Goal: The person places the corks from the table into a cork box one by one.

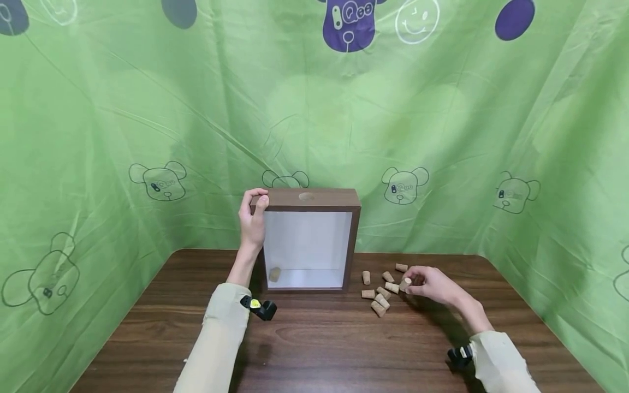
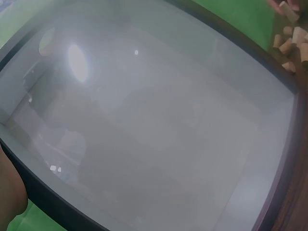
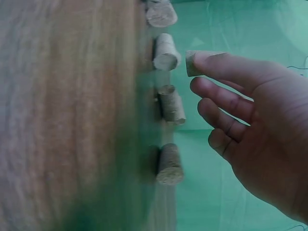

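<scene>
A brown shadow-box frame with a white back and a glossy clear front stands upright on the table. My left hand grips its top left corner, the thumb on the front. An oval mark or hole shows in the top edge. One cork is visible at the frame's lower left inside. Between thumb and fingers, my right hand pinches a wine cork, right of the frame. Several loose corks lie beside that hand; in the right wrist view other corks rest in a line on the table.
The dark wood table spans the space below both arms. Behind it hangs a green printed curtain, which also closes in both sides. A black wrist camera sits on the left sleeve and another on the right.
</scene>
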Tool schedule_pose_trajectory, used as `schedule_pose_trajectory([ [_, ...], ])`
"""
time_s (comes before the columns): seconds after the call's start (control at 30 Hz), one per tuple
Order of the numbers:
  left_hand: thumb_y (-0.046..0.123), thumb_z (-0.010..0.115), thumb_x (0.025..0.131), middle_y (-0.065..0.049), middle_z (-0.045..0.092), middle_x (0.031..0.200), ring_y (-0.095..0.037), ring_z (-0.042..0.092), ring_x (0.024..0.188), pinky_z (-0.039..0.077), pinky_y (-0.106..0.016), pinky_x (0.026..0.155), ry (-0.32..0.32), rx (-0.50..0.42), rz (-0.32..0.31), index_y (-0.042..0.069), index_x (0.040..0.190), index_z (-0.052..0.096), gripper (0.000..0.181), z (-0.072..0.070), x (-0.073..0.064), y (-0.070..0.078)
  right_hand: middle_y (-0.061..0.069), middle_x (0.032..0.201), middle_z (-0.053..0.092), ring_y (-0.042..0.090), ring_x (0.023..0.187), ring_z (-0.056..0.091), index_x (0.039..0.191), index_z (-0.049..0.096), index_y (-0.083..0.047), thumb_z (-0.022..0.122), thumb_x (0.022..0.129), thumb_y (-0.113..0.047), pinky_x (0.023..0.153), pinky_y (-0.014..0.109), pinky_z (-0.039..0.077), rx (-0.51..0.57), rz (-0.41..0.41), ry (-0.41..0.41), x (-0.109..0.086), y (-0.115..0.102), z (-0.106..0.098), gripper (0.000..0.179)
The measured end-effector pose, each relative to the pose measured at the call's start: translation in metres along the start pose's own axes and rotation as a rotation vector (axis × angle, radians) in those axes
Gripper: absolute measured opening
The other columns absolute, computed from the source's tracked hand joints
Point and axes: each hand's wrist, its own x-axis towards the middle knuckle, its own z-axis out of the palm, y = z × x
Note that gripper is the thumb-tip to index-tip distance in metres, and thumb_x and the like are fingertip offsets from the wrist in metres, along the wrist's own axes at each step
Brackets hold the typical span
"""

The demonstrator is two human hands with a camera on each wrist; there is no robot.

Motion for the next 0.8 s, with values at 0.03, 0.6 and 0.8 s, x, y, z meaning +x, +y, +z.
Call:
schedule_pose_trajectory([
  [0.03, 0.019, 0.054, 0.095, 0.006, 0.055, 0.096, -0.006, 0.05, 0.096, 0.037, -0.028, 0.09, -0.001, -0.002, 0.002, -0.01, 0.117, 0.057, 0.036, 0.0, 0.0, 0.0, -0.005, 0.082, 0.066, 0.007, 0.074, 0.06, 0.099, 0.067, -0.008, 0.075, 0.084, -0.014, 0.064, 0.023, 0.048, -0.002, -0.001, 0.01, 0.0, -0.002, -0.001, 0.018],
  [0.6, 0.021, 0.054, 0.095, -0.002, 0.057, 0.108, -0.006, 0.05, 0.1, 0.036, -0.03, 0.092, 0.0, 0.023, -0.017, -0.003, 0.115, 0.059, 0.031, -0.001, -0.001, 0.008, -0.01, 0.085, 0.067, 0.006, 0.071, 0.058, 0.103, 0.068, -0.022, 0.069, 0.092, -0.027, 0.064, 0.024, 0.048, -0.068, -0.084, 0.199, 0.012, -0.055, -0.026, 0.011],
  [0.8, 0.02, 0.054, 0.095, -0.001, 0.057, 0.11, -0.007, 0.05, 0.101, 0.036, -0.03, 0.092, 0.0, 0.023, -0.018, -0.002, 0.114, 0.059, 0.03, 0.001, -0.005, 0.006, -0.01, 0.085, 0.063, 0.005, 0.073, 0.055, 0.105, 0.07, -0.02, 0.07, 0.092, -0.025, 0.064, 0.023, 0.047, -0.113, -0.155, 0.302, 0.018, -0.08, -0.036, 0.014],
])
